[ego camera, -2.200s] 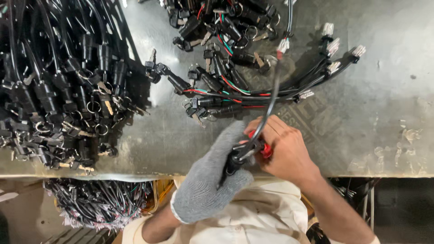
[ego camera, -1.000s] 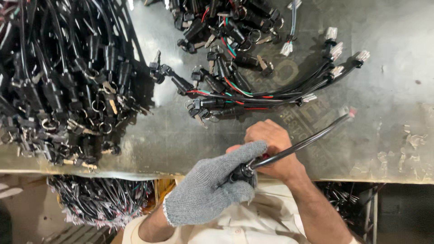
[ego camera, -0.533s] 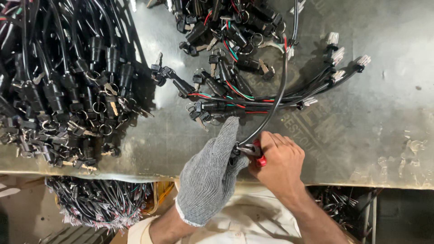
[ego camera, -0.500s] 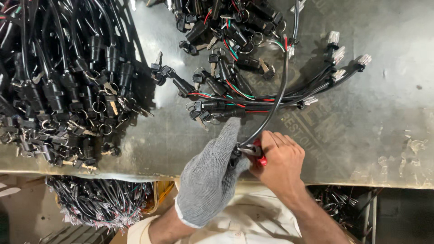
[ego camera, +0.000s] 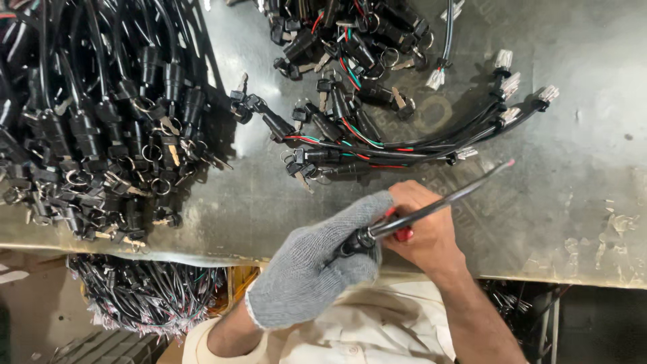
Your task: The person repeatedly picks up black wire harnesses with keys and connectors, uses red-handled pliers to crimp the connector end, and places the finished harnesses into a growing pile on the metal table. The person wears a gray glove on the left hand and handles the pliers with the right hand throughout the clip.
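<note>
My left hand (ego camera: pixel 317 266), in a grey knit glove, grips the black switch end of a black sleeved cable (ego camera: pixel 445 199) at the near edge of the metal table (ego camera: pixel 573 202). My bare right hand (ego camera: pixel 421 232) is closed on a small red-handled tool (ego camera: pixel 403 234) and steadies the cable just beyond the glove. The cable runs straight up and to the right, ending in a red wire tip (ego camera: pixel 510 162) above the table. Its switch end is mostly hidden under the glove.
A row of finished black harnesses with white plugs (ego camera: pixel 404 145) lies just beyond my hands. A big heap of black key switches (ego camera: pixel 94 128) fills the left. More switches (ego camera: pixel 344 40) lie at the top. A cable bundle (ego camera: pixel 135 303) hangs below the table edge.
The cable, which arched up toward the far pile half a second ago, now lies straight, pointing up-right. My gloved hand has turned and closed around its switch end.
</note>
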### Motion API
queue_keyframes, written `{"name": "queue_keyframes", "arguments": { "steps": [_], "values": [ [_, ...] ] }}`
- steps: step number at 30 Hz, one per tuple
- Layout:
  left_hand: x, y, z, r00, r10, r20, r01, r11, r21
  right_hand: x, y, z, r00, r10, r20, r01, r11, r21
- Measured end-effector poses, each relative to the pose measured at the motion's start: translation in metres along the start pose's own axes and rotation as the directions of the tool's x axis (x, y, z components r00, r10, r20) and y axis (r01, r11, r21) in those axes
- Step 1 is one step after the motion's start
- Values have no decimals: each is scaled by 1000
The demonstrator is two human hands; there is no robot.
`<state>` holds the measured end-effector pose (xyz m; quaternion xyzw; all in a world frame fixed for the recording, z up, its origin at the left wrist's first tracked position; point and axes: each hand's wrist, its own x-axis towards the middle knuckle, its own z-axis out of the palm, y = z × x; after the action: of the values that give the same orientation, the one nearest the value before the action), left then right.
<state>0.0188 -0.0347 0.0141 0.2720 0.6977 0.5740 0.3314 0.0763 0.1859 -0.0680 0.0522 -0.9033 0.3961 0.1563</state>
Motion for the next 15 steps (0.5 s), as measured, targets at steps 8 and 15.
{"name": "queue_keyframes", "arguments": {
  "steps": [8,15],
  "values": [
    [-21,30,-106,759,46,-649,37,993,114,10,-29,-21,998,37,-45,-51,935,-352],
    [10,-29,-93,855,377,-357,172,442,880,56,-14,-24,994,-111,4,93,809,-581]
  ]
}}
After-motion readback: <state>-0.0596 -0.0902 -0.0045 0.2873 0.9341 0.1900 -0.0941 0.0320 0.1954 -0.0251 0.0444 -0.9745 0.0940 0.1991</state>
